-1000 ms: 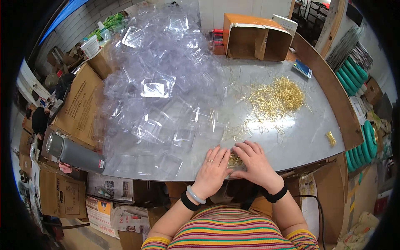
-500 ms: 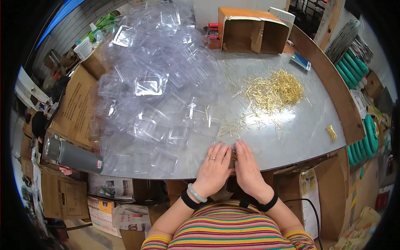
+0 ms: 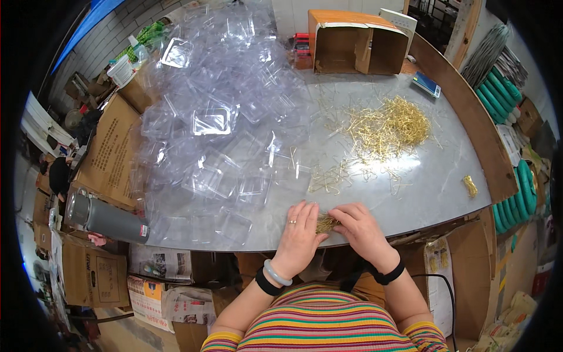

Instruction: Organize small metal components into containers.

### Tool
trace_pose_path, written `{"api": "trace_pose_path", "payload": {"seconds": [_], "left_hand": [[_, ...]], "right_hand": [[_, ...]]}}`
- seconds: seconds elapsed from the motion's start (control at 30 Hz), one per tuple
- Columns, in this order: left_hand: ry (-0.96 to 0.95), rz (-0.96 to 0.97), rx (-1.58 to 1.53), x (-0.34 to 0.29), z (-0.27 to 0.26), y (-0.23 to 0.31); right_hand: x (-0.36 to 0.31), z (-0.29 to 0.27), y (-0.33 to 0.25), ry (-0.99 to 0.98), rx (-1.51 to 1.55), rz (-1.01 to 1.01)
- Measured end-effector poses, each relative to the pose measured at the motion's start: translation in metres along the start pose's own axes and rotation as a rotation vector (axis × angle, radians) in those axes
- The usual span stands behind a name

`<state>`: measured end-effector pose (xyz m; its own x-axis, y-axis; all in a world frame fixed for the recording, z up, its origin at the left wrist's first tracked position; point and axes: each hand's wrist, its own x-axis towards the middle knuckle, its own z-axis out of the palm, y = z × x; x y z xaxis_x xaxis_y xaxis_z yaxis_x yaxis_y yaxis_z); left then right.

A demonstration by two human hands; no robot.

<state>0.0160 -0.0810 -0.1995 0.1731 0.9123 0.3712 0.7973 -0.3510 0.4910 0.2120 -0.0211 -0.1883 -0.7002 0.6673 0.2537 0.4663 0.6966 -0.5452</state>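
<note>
At the table's front edge, a small bundle of gold wire hooks (image 3: 326, 223) lies between my two hands. My left hand (image 3: 298, 232) is closed against its left side, fingers together and thumb along the near side. My right hand (image 3: 362, 230) pinches the right end with curled fingers. The palms hide part of the bundle. Beyond my hands spreads a loose heap of gold wire hooks (image 3: 394, 128), with stray ones scattered toward me. A small separate gold bundle (image 3: 470, 186) rests near the right edge.
Clear plastic boxes (image 3: 220, 117) pile high across the table's left half. A grey flask (image 3: 117, 223) lies at the front left. An orange-topped carton (image 3: 358, 44) stands at the back, with a small blue device (image 3: 426, 85) beside it. A brown raised border (image 3: 469, 111) runs along the right.
My hands have parted slightly, the right one shifting right and curling its fingers. More of the gold bundle shows between them.
</note>
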Motion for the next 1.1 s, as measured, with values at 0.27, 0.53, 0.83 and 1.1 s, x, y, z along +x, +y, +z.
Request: {"api": "trace_pose_path", "payload": {"seconds": [0.27, 0.53, 0.83, 1.1], "left_hand": [[-0.092, 0.088, -0.044, 0.004, 0.008, -0.01], [-0.103, 0.05, -0.124, 0.004, -0.002, -0.004], [-0.133, 0.103, -0.058, 0.003, 0.001, -0.008], [-0.096, 0.075, -0.224, 0.0, -0.003, -0.011]], "right_hand": [[0.005, 0.026, -0.035, 0.215, 0.39, 0.062], [-0.005, -0.007, -0.01, 0.038, -0.056, 0.001], [-0.02, 0.0, -0.014, 0.34, -0.1, 0.138], [-0.034, -0.005, -0.026, 0.354, -0.083, 0.149]]}}
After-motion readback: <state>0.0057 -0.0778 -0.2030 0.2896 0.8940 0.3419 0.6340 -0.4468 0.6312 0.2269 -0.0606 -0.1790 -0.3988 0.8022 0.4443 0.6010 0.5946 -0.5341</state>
